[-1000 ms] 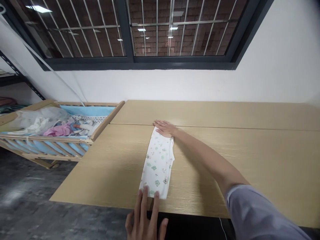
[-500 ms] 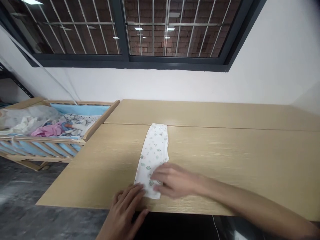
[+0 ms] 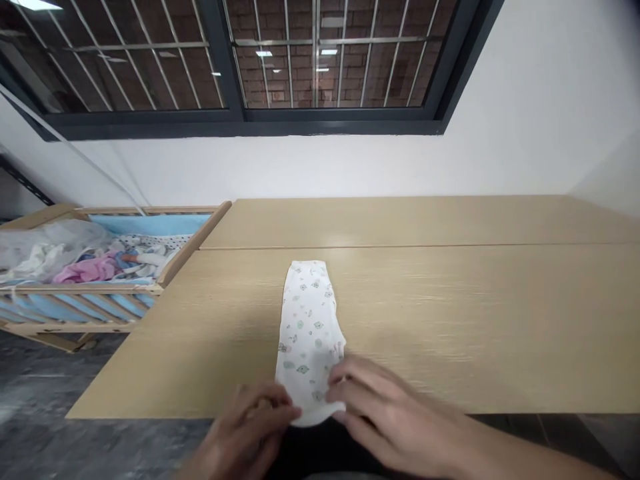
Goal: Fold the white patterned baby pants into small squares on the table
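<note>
A long strip of folded white baby garment (image 3: 309, 327), printed with small green motifs, lies flat on the light wood-grain table (image 3: 475, 313). Its near end reaches almost to the table's front edge. My left hand (image 3: 245, 423) grips that end from the left, and my right hand (image 3: 385, 407) holds it from the right. Their fingers meet the cloth's near corners and hide part of it. The far end of the strip lies uncovered.
A wooden crib (image 3: 195, 243) with blue padding stands beyond the table's left side, holding a pink cloth (image 3: 87, 270) and other soft items. A seam crosses the table behind the garment. Dark floor lies below the front edge.
My right hand has moved from the garment's far end to its near end, beside my left hand. The strip now lies slightly shorter, and the view has tilted.
</note>
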A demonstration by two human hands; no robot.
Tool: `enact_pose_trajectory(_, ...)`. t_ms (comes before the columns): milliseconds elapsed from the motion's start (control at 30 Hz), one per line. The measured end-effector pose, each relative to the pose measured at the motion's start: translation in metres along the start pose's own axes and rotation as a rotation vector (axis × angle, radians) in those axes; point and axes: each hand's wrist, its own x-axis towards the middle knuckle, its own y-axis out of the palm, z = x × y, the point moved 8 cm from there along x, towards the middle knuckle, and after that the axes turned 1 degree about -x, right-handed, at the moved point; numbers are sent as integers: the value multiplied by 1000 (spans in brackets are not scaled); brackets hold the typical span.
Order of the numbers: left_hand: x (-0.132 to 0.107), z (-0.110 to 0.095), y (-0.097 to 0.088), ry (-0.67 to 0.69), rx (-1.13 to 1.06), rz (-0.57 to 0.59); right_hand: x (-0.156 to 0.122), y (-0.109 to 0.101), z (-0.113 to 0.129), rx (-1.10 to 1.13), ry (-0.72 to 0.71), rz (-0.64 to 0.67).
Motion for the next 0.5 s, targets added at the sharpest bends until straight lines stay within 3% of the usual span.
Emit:
enact_pose_trajectory(133,59,27,-38,-150,-40,-117,32,-39,-33,207,175,-22)
enact_pose_trajectory(267,119,86,-58,-321,2,-231,80,-52,-108,367,330,-149)
enact_pose_trajectory(367,161,132,-45,-372,0,-156,117,-49,-168,459,382,-238)
enact_pose_trajectory(500,194,186,-11,-449,45,-58,146,-37,-230,298,523,-277)
